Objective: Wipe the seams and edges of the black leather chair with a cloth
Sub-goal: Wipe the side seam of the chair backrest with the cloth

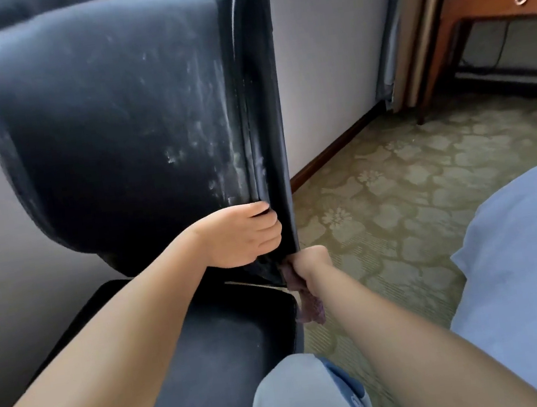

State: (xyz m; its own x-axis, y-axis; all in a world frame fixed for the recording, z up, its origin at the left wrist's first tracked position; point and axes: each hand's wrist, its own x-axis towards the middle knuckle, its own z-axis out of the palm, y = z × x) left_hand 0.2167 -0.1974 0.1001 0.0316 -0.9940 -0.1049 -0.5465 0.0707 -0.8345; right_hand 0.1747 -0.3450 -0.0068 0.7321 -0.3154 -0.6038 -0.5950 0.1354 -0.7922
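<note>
The black leather chair (106, 122) fills the left of the view, its backrest streaked with pale smears near the right seam. My left hand (244, 237) grips the lower right edge of the backrest, fingers curled round the edge. Just below it, my right hand (309, 263) holds a purple cloth (309, 307) bunched against the bottom of the backrest's right edge, where it meets the seat (194, 349). Part of the cloth hangs down beside the seat.
A white wall with a brown skirting board (332, 150) runs behind the chair. Patterned green carpet (397, 203) lies to the right. A wooden desk (490, 3) stands at the back right beside a curtain (415, 30). My knees in blue clothing (303, 397) are at the bottom.
</note>
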